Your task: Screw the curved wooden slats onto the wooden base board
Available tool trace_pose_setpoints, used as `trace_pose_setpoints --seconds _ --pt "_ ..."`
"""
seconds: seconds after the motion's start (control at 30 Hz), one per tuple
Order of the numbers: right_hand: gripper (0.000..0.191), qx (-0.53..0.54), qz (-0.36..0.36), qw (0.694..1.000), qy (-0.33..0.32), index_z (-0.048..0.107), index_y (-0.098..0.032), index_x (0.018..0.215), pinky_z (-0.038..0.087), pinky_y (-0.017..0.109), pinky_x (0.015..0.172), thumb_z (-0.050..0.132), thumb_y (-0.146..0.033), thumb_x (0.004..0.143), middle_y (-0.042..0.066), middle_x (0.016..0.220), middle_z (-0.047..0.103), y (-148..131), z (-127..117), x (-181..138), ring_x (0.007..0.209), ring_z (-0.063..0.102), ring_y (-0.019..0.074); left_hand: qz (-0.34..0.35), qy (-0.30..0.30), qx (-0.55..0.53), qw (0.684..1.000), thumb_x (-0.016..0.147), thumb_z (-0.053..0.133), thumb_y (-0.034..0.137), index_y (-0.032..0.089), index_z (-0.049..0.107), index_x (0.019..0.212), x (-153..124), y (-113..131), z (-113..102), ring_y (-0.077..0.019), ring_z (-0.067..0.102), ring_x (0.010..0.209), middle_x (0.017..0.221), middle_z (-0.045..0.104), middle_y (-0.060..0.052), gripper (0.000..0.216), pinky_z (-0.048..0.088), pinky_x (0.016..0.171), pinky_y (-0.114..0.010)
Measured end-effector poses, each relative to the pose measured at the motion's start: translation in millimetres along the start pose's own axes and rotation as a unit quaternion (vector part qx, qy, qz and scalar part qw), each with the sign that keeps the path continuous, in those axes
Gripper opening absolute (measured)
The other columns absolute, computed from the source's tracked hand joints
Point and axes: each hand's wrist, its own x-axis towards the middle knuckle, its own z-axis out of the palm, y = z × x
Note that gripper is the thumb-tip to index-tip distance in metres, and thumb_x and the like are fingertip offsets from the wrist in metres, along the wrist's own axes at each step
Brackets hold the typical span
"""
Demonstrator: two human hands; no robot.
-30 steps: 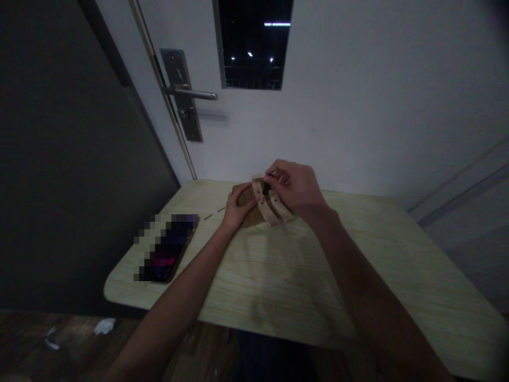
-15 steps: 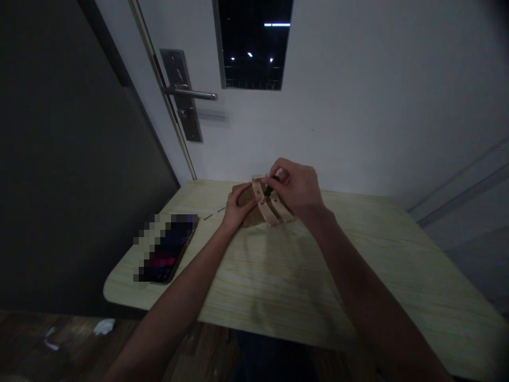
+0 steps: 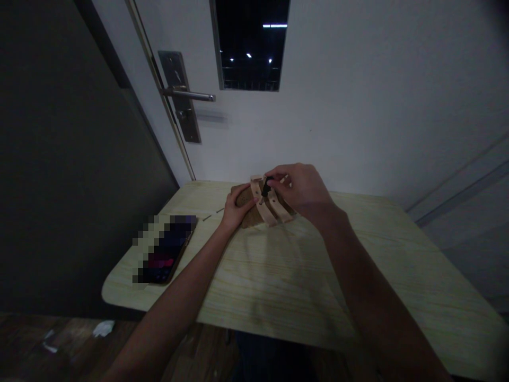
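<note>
A small wooden assembly [image 3: 265,208] lies at the far side of a pale wood-grain table [image 3: 286,276]: a brown board with light curved slats across it. My left hand [image 3: 237,207] grips the board's left edge, fingers curled around it. Over the slats, my right hand [image 3: 303,189] pinches a small black tool [image 3: 265,187], a short screwdriver by its look, with its tip down on a slat.
A phone [image 3: 165,249] lies near the table's left edge. Two small thin pieces [image 3: 212,214] rest between the phone and the board. A white door with a metal handle [image 3: 186,95] and a dark window stands behind the table. Paper scraps litter the floor at the left.
My right hand has turned slightly on the black tool, fingers shifting their pinch. The left hand and the board stay in place.
</note>
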Motion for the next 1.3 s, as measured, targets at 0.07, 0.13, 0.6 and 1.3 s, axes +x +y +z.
trace_pose_setpoints --seconds 0.07,0.13,0.6,1.3 --pt "0.014 0.012 0.008 1.000 0.004 0.073 -0.019 0.088 0.046 0.029 0.068 0.066 -0.030 0.081 0.005 0.082 0.072 -0.2 1.4 1.6 0.071 0.063 0.0163 -0.002 -0.003 0.003 1.000 0.071 0.075 0.040 0.028 0.063 0.117 -0.2 1.6 0.0 -0.0247 0.055 0.114 0.120 0.063 -0.006 0.049 0.039 0.104 -0.046" --pt "0.014 0.028 0.015 0.999 0.017 0.070 -0.018 0.083 0.045 0.027 0.065 0.068 -0.031 0.079 0.005 0.078 0.071 0.8 3.8 3.0 0.068 0.062 0.0152 -0.001 -0.004 0.007 1.000 0.071 0.075 0.040 0.028 0.063 0.117 -0.4 3.2 0.0 -0.0247 0.055 0.114 0.120 0.063 -0.006 0.049 0.039 0.104 -0.046" --pt "0.028 0.028 -0.041 0.999 0.011 0.069 -0.021 0.110 0.046 0.031 0.079 0.050 -0.022 0.090 0.007 0.097 0.071 3.7 17.5 2.8 0.082 0.063 0.0168 -0.005 0.002 -0.005 1.000 0.071 0.076 0.037 0.027 0.063 0.117 -1.2 3.8 0.8 -0.0239 0.055 0.113 0.119 0.062 -0.006 0.048 0.039 0.105 -0.045" --pt "0.021 -0.026 0.024 0.999 0.024 0.073 -0.025 0.100 0.047 0.031 0.068 0.060 -0.031 0.084 0.005 0.086 0.074 -7.3 11.4 1.3 0.071 0.065 0.0173 0.000 -0.005 -0.007 1.000 0.072 0.075 0.040 0.028 0.063 0.115 -0.8 4.9 0.9 -0.0242 0.056 0.113 0.120 0.063 -0.006 0.047 0.039 0.104 -0.046"
